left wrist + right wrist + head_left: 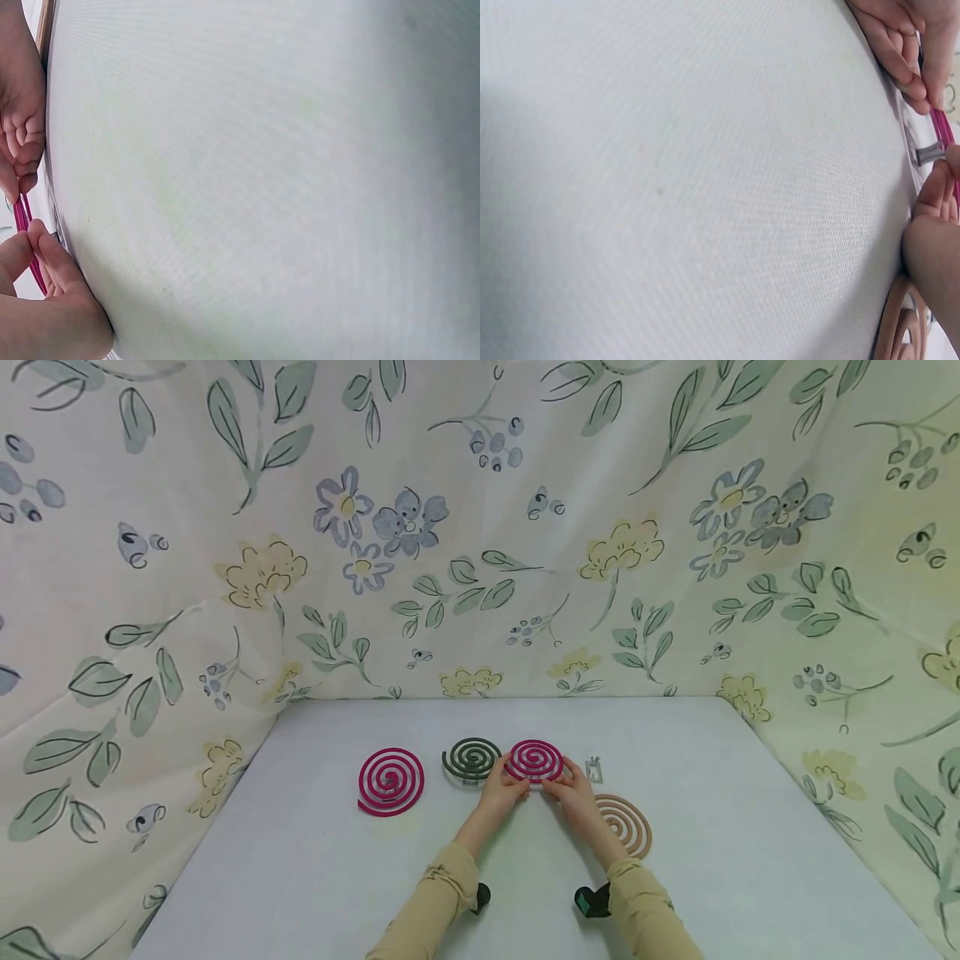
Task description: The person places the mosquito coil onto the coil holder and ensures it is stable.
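Note:
A magenta mosquito coil (535,759) is held between both hands at the middle of the table. My left hand (501,791) pinches its left edge between thumb and fingers. On the opposite edge, my right hand (574,790) has the same kind of pinch. From the left wrist, the coil (22,216) appears nearly edge-on. Close to the left fingers lies a dark green coil (472,758), with a bit of metal under its front. The right wrist view has a small grey metal piece (931,154) by the held coil; its link to the coil is unclear.
Another magenta coil (391,781) lies to the left. A tan coil (637,827) is partly hidden behind the right forearm. A small metal stand (594,769) lies right of the right hand. Floral cloth (480,543) hangs behind the white table (300,877).

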Motion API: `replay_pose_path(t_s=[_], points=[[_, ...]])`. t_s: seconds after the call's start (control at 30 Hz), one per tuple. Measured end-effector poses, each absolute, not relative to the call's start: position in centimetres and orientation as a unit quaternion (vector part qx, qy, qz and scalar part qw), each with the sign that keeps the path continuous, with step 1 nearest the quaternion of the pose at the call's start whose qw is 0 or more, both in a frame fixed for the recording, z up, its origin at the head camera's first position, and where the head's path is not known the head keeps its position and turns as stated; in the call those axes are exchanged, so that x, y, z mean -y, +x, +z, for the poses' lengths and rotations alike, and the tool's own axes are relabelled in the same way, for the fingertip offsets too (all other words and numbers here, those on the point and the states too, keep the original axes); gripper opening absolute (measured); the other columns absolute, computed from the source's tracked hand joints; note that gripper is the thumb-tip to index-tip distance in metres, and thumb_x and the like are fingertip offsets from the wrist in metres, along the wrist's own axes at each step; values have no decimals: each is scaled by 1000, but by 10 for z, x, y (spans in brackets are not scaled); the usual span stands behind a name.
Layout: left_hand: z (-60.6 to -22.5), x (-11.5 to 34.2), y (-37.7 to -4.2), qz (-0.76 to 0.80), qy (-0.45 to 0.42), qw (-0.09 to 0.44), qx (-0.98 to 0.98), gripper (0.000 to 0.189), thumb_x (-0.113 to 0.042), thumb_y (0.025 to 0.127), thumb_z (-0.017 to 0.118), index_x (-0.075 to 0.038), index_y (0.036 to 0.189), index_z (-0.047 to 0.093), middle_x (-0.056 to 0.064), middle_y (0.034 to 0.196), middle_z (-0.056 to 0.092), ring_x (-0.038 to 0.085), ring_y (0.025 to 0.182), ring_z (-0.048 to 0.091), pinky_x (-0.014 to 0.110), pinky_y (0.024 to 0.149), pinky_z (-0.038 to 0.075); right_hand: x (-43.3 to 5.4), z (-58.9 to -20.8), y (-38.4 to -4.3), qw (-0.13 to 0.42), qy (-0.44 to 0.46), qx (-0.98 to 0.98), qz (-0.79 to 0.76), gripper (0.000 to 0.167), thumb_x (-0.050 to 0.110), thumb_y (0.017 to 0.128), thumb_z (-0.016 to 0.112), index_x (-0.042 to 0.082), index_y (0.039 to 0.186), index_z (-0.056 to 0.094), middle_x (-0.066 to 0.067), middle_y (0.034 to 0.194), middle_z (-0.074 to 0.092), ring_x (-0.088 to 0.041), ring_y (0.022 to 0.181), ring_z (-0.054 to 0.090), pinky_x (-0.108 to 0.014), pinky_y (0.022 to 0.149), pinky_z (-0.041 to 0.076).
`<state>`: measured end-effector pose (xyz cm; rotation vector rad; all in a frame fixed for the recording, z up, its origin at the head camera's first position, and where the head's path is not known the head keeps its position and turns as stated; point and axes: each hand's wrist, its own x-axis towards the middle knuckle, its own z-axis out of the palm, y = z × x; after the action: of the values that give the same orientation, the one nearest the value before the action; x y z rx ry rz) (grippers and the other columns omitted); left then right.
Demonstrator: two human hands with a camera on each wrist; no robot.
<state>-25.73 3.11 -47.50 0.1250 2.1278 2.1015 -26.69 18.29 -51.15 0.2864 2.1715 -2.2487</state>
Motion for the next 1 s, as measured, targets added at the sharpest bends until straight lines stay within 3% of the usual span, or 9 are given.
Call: replay_pose_path(t_s=[0.4,0.77,1.0], points=[[-475,-32,-257,699,39,77,-710,59,8,88,57,10,140,30,25,77,61,11,64,59,34,74,56,-183,-513,-268,-2,94,-691,-717,70,-2,88,59,-7,146,19,10,68,51,0,65,49,-14,65,43],[-474,-32,-258,690,30,76,-719,60,6,88,59,8,140,31,23,75,61,32,73,65,33,73,56,-182,-514,-268,-2,98,-695,-712,70,-2,88,60,-7,145,21,8,69,51,-1,65,49,-15,64,44],[-475,-32,-258,692,40,67,-718,59,8,87,58,10,139,30,29,78,60,30,71,65,34,73,56,-182,-513,-268,-2,98,-694,-713,70,-2,88,60,-7,145,21,8,68,50,-1,65,49,-15,64,44]])
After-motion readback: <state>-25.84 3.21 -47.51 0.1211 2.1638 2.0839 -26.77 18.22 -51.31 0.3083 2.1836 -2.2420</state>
